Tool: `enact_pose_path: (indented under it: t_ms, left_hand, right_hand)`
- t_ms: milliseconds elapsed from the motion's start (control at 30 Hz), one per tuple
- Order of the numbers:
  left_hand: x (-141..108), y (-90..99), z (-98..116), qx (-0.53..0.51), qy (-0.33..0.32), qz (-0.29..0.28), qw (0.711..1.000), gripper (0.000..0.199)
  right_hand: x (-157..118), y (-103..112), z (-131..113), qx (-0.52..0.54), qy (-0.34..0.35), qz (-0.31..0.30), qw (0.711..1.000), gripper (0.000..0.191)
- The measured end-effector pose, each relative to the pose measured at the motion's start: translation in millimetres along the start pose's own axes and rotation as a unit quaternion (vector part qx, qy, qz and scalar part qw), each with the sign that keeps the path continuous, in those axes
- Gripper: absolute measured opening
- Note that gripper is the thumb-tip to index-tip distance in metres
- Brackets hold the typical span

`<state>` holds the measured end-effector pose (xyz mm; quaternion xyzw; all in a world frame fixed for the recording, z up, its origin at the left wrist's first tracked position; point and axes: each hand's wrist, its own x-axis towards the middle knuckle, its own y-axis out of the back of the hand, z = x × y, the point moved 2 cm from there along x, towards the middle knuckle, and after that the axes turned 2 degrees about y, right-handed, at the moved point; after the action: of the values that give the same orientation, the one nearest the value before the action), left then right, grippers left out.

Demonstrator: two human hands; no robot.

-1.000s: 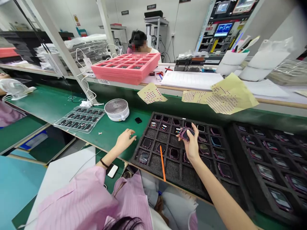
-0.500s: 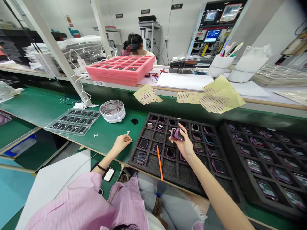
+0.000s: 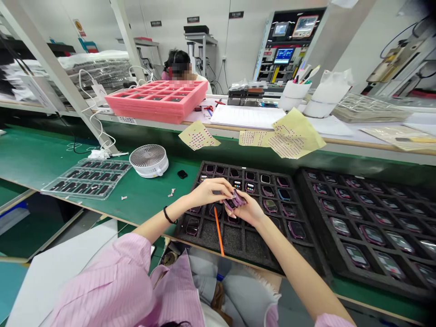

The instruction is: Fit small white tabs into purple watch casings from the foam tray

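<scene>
**Left hand:** curled over from the left, fingertips closed in, so it's a narrow pinch, with a dark band seen on the wrist

**Right hand:** also narrow, fingers closed around the same bit from below

**Held item:** a small purple watch casing, gripped by both hands together, hovering over the middle of the tray; exact shape is pretty hidden by the fingers

**Under the hands:** a black foam tray, split into square compartments, most of them filled with watch units with coloured frames

**Orange stick:** left slanting across the tray's near side, just below the hands

**Right of that:** a second black foam tray is set just beside the first, packed with more units

**Left part of the tabletop:** green surface, with a small white fan, a transparent plastic tray, a little black piece and tiny white bits scattered near the front edge

**Back edge:** yellow dotted sheets are hanging over it

**Behind:** a pink foam tray is stacked up, with a co-worker seated beyond it
</scene>
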<state>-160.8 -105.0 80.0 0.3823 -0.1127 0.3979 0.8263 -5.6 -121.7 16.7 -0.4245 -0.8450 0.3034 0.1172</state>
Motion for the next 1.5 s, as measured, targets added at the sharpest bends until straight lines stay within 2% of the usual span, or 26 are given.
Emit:
enact_pose_path:
  t_ms: [200,467,600,800,1000,1133,1200,1267,1333,1367,1433,1500]
  left_hand:
    - [4,2.2,-3,-0.002,-0.002,-0.039,0.999,0.020]
    - [9,4.6,-2,-0.011,0.014,-0.006,1.000,0.025]
    - [13,4.2,-2,-0.013,0.010,-0.049,0.999,0.023]
    - [21,10.2,-1,-0.057,0.054,-0.144,0.987,0.024]
    - [27,1.4,-16,-0.100,0.114,-0.145,0.978,0.035]
    - [30,-3.1,-31,-0.124,0.129,-0.166,0.970,0.042]
    - [30,-1.4,-37,-0.125,0.139,-0.146,0.972,0.046]
    - [30,-1.0,-39,-0.113,0.146,-0.115,0.976,0.050]
    - [31,-6.7,-37,-0.072,0.134,-0.098,0.984,0.055]
    - [32,-12.6,-36,-0.040,0.121,-0.094,0.987,0.057]
    - [35,-29.9,-35,0.040,0.098,-0.087,0.991,0.061]
    - [38,-50.1,-38,0.112,0.086,-0.065,0.988,0.060]
  right_hand:
    - [0,0,1,0.006,-0.008,-0.013,1.000,0.025]
    - [1,2,0,0.008,-0.009,-0.017,1.000,0.028]
    - [0,2,1,0.010,-0.025,-0.028,0.999,0.028]
    - [-1,4,2,0.006,-0.053,-0.044,0.998,0.031]
    - [-3,9,4,0.005,-0.110,-0.089,0.990,0.033]
    - [-2,15,1,-0.012,-0.106,-0.062,0.992,0.030]
    - [-1,18,-3,-0.038,-0.088,-0.036,0.995,0.028]
    - [1,21,-8,-0.105,-0.043,0.023,0.993,0.031]
    - [3,26,-13,-0.219,0.038,0.114,0.968,0.044]
    - [3,27,-15,-0.283,0.087,0.160,0.942,0.051]
    - [1,30,-18,-0.396,0.176,0.235,0.870,0.063]
    - [0,31,-16,-0.463,0.216,0.280,0.813,0.069]
